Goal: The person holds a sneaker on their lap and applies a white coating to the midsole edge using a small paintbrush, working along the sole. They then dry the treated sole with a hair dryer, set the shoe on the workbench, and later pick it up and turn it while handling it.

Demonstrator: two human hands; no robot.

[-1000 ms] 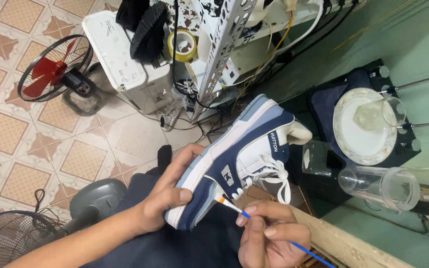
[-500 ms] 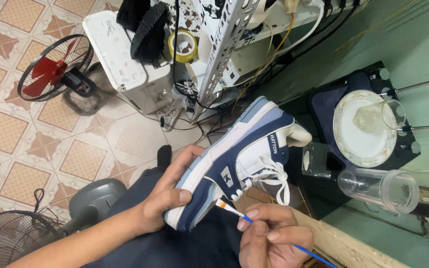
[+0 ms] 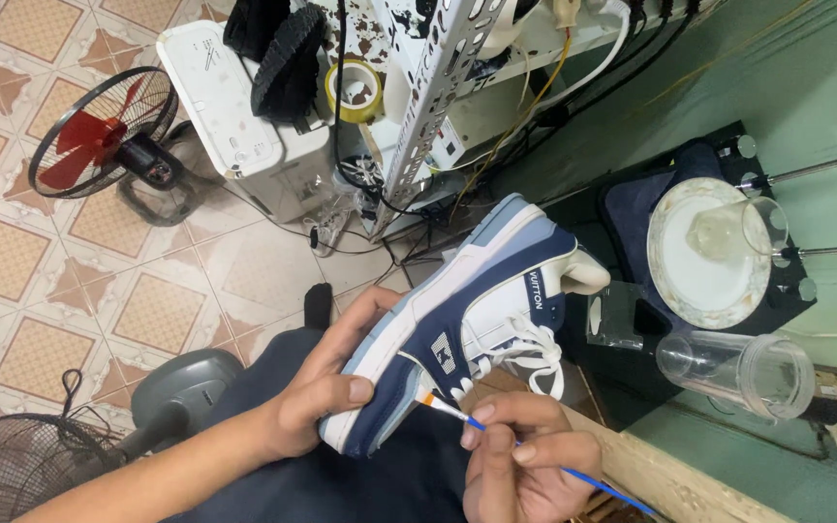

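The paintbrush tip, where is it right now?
In the head view, low centre: the paintbrush, held in the right hand, has its tip against the side of the sneaker, beside the left hand.

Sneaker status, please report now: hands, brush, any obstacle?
Left hand grips sneaker. Right hand holds brush, tip on side panel. Nothing between.

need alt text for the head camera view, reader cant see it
Seen from above, a person's left hand grips a blue and white sneaker over their lap while the right hand touches a thin blue-handled paintbrush to its side. Around them are a tiled floor, a red fan and a white plate.
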